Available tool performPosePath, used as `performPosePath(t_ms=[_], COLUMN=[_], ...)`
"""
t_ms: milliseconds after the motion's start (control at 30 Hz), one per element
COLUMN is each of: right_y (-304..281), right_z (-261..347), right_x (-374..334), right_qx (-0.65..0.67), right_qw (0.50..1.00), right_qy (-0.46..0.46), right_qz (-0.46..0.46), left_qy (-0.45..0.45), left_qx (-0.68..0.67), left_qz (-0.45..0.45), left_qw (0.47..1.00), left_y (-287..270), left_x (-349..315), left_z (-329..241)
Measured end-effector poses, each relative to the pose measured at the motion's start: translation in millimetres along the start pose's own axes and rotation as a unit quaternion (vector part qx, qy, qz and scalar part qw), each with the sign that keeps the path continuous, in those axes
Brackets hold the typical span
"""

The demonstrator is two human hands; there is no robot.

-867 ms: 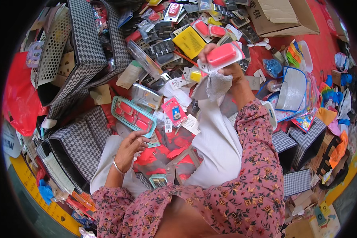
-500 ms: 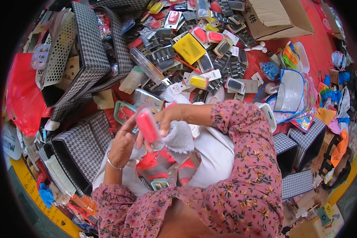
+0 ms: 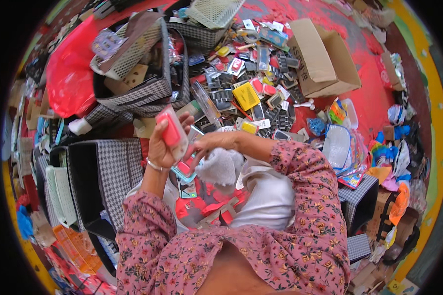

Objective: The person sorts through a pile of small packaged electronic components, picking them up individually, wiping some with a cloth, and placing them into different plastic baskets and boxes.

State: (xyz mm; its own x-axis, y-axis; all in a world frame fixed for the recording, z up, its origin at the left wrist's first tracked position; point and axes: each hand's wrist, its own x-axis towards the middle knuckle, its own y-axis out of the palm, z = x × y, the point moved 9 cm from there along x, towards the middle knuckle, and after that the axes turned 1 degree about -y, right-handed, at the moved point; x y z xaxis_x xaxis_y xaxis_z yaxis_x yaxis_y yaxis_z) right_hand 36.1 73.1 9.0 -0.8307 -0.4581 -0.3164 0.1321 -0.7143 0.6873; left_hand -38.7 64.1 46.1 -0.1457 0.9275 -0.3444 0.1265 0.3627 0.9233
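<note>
Raised at left of centre, my left hand [image 3: 161, 147] grips a red blister pack [image 3: 170, 129]. The pack is oblong with a clear border and stands tilted. Beside its lower end is my right hand [image 3: 215, 143], palm down, fingers curled toward the pack. A pale grey fuzzy cloth [image 3: 218, 166] is bunched under that palm, and the hand appears to hold it. Beneath both hands lies a turquoise-rimmed frame [image 3: 183, 174]. Beyond them a heap of carded packs spreads out, with a yellow square pack [image 3: 246, 96] on top.
Houndstooth boxes [image 3: 115, 169] stand at left, with a pale perforated basket [image 3: 133, 46] in one farther back. A red plastic bag [image 3: 71, 73] lies at far left. An open cardboard carton [image 3: 325, 64] sits at back right. Bagged goods [image 3: 339, 147] and coloured scraps [image 3: 381, 152] lie at right.
The red blister pack has shifted up and left, now gripped by my left hand alone. My right hand has drawn slightly to the right of it. The whole view has turned and shifted.
</note>
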Motion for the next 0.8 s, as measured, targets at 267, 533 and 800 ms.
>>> performPosePath(t_ms=[267,533,800], right_y=[-63.4,100.9,64.0], right_z=[80.2,136.2,117.9], right_x=[-70.8,-50.9,-2.6], right_qx=[0.162,-0.562,-0.624], right_qw=[0.852,0.458,0.425], right_qy=[-0.239,-0.437,-0.347], right_qz=[-0.437,-0.532,-0.557], left_qy=[0.046,0.018,-0.087], left_qx=[0.001,0.006,0.185], left_qz=[0.046,0.064,0.086], left_qw=[0.998,0.998,0.975], left_y=[-19.6,-28.7,-41.4], left_x=[-2.3,-2.2,-13.6], left_z=[-25.2,-9.1,14.9])
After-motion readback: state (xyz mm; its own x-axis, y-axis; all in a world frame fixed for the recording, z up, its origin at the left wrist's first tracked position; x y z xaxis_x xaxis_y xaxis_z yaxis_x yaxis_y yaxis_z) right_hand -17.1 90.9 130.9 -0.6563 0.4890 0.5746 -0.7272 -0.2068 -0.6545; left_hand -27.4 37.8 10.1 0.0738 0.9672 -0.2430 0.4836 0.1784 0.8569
